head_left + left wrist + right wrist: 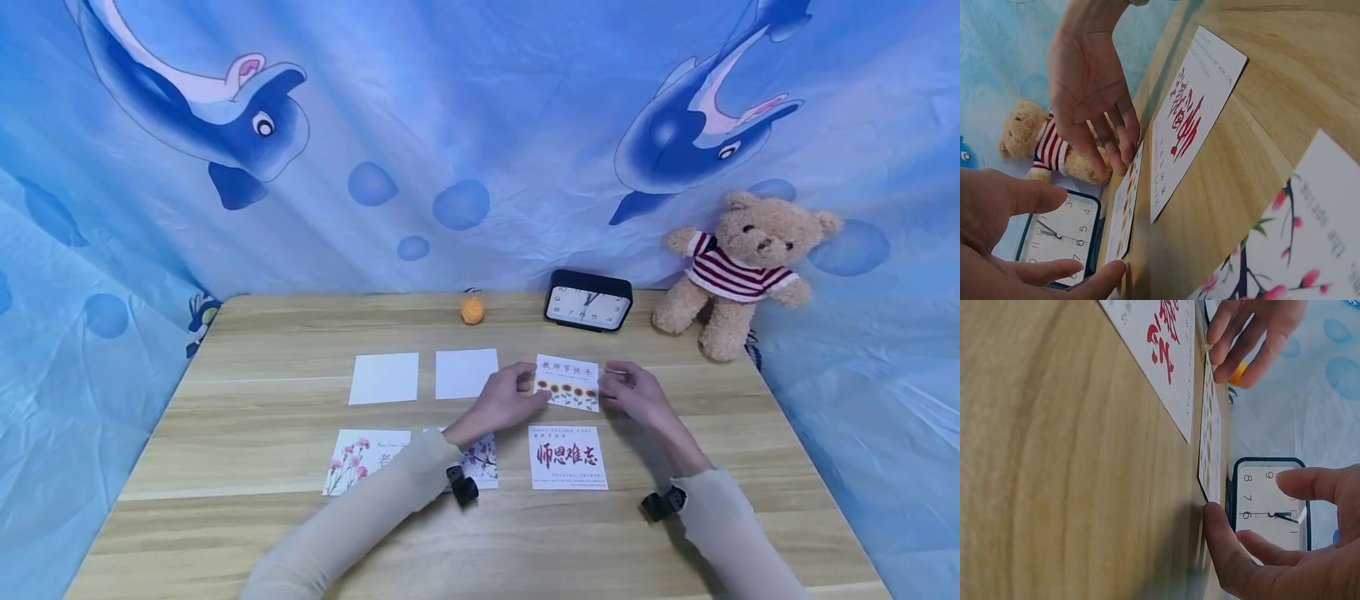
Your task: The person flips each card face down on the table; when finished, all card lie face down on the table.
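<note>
A square card with sunflowers [567, 383] lies on the table in the back row, between the two hands. My left hand [512, 397] is at its left edge, fingers spread with a fingertip right at the edge. At the opposite edge is my right hand [636, 393], one fingertip meeting the card's corner in the right wrist view and the thumb held apart. Just in front lies a card with red lettering [568, 458]. A blossom-branch card [483, 461] is partly hidden under my left forearm, which also overlaps a pink-flower card [360, 461].
Two blank white cards [384, 378] lie left of the sunflower card. Behind stand a black-framed clock [588, 300] and a small orange ball [472, 311]. A teddy bear [738, 271] leans at the back right corner, against a blue dolphin-print curtain [480, 125].
</note>
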A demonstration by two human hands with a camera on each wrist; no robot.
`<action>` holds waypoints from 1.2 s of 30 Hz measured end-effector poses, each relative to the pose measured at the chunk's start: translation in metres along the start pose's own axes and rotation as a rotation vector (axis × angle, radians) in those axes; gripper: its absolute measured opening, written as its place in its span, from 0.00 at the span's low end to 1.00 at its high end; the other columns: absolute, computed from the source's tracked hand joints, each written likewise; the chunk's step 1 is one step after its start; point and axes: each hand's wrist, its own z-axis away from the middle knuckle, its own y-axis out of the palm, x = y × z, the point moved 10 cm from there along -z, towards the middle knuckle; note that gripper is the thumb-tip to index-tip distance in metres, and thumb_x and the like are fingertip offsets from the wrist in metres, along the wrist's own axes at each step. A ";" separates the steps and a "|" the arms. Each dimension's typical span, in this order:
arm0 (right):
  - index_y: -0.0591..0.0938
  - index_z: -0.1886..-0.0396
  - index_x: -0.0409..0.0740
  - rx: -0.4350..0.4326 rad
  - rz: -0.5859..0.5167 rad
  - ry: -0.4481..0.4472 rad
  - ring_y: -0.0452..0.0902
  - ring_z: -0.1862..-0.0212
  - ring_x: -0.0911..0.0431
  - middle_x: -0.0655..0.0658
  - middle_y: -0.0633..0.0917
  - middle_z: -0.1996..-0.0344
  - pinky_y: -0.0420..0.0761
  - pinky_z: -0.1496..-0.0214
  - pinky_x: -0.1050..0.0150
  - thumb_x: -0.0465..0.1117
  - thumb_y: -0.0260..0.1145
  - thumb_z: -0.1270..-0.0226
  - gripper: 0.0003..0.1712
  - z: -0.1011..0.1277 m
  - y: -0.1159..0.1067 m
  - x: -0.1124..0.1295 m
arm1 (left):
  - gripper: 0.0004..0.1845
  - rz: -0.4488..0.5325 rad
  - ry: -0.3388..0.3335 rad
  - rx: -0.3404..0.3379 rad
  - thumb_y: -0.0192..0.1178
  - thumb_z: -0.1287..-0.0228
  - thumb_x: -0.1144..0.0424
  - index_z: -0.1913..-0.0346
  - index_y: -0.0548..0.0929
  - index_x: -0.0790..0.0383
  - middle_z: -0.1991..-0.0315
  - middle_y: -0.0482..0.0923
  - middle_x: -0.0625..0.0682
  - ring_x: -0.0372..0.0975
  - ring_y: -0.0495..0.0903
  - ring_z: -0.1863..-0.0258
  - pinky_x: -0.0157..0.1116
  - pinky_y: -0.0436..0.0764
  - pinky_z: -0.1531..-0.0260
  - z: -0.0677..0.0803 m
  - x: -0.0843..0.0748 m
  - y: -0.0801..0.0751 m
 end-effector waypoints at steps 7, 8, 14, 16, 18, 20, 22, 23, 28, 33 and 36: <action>0.55 0.18 0.32 0.013 -0.073 0.047 0.74 0.28 0.35 0.25 0.67 0.26 0.85 0.34 0.57 0.42 0.56 0.18 0.37 0.001 0.003 -0.005 | 0.35 0.021 0.014 0.007 0.69 0.33 0.53 0.28 0.74 0.66 0.37 0.81 0.65 0.54 0.82 0.38 0.49 0.83 0.35 -0.001 -0.003 0.004; 0.55 0.18 0.32 0.017 -0.093 0.051 0.73 0.28 0.35 0.25 0.67 0.26 0.85 0.34 0.58 0.42 0.56 0.18 0.37 0.002 0.004 -0.005 | 0.35 0.025 0.011 0.008 0.68 0.33 0.52 0.28 0.74 0.65 0.37 0.81 0.65 0.54 0.82 0.38 0.49 0.83 0.35 -0.001 -0.003 0.004; 0.53 0.18 0.31 0.037 -0.214 0.084 0.72 0.28 0.38 0.27 0.67 0.28 0.86 0.37 0.62 0.41 0.55 0.18 0.38 0.003 0.010 -0.006 | 0.34 0.048 -0.027 0.000 0.68 0.32 0.51 0.27 0.74 0.61 0.35 0.80 0.62 0.52 0.82 0.37 0.49 0.83 0.36 -0.001 0.001 0.005; 0.53 0.18 0.31 0.037 -0.234 0.098 0.72 0.28 0.40 0.27 0.67 0.28 0.86 0.38 0.64 0.41 0.54 0.17 0.37 0.003 0.011 -0.007 | 0.34 0.054 -0.036 0.002 0.67 0.31 0.51 0.27 0.74 0.60 0.35 0.80 0.62 0.52 0.82 0.36 0.49 0.83 0.35 0.000 0.001 0.006; 0.54 0.18 0.31 0.038 -0.247 0.115 0.73 0.28 0.41 0.26 0.67 0.27 0.86 0.39 0.65 0.41 0.54 0.17 0.37 0.003 0.010 -0.008 | 0.34 0.052 -0.027 0.005 0.67 0.31 0.51 0.27 0.74 0.61 0.35 0.80 0.63 0.53 0.82 0.37 0.50 0.83 0.36 -0.001 0.000 0.007; 0.55 0.18 0.32 0.040 -0.253 0.130 0.74 0.29 0.44 0.27 0.69 0.26 0.87 0.40 0.66 0.42 0.54 0.17 0.36 0.002 0.009 -0.010 | 0.34 0.049 -0.013 0.005 0.67 0.31 0.50 0.27 0.74 0.62 0.36 0.80 0.64 0.54 0.82 0.37 0.51 0.83 0.36 -0.001 -0.001 0.008; 0.56 0.18 0.33 0.043 -0.260 0.141 0.78 0.33 0.47 0.28 0.71 0.27 0.87 0.42 0.66 0.43 0.54 0.17 0.36 0.001 0.008 -0.012 | 0.34 0.050 0.002 0.001 0.67 0.32 0.50 0.28 0.74 0.63 0.36 0.80 0.65 0.55 0.81 0.37 0.51 0.82 0.35 -0.001 -0.002 0.008; 0.56 0.18 0.32 0.049 -0.269 0.143 0.80 0.35 0.50 0.28 0.74 0.29 0.87 0.42 0.66 0.43 0.54 0.17 0.37 0.001 0.008 -0.013 | 0.34 0.049 0.009 -0.001 0.67 0.32 0.50 0.28 0.74 0.64 0.35 0.80 0.65 0.55 0.81 0.37 0.51 0.82 0.35 -0.001 -0.003 0.008; 0.58 0.19 0.33 0.079 -0.324 0.131 0.82 0.48 0.60 0.37 0.80 0.38 0.87 0.44 0.68 0.42 0.54 0.16 0.34 -0.002 0.006 -0.013 | 0.33 0.035 0.021 -0.001 0.66 0.31 0.51 0.27 0.73 0.62 0.32 0.77 0.64 0.55 0.81 0.36 0.51 0.82 0.35 0.000 -0.004 0.011; 0.61 0.20 0.36 0.100 -0.373 0.085 0.83 0.47 0.60 0.35 0.77 0.32 0.86 0.42 0.67 0.45 0.50 0.14 0.31 -0.004 0.007 -0.001 | 0.32 -0.009 0.012 0.011 0.61 0.26 0.45 0.26 0.73 0.58 0.32 0.78 0.63 0.54 0.79 0.34 0.52 0.81 0.34 0.000 -0.008 0.014; 0.60 0.19 0.37 0.103 -0.403 0.060 0.83 0.47 0.62 0.35 0.75 0.30 0.86 0.41 0.66 0.46 0.46 0.13 0.31 -0.004 0.008 0.006 | 0.33 -0.045 0.010 0.015 0.55 0.24 0.39 0.27 0.73 0.57 0.32 0.78 0.63 0.54 0.79 0.34 0.52 0.81 0.34 -0.001 -0.013 0.015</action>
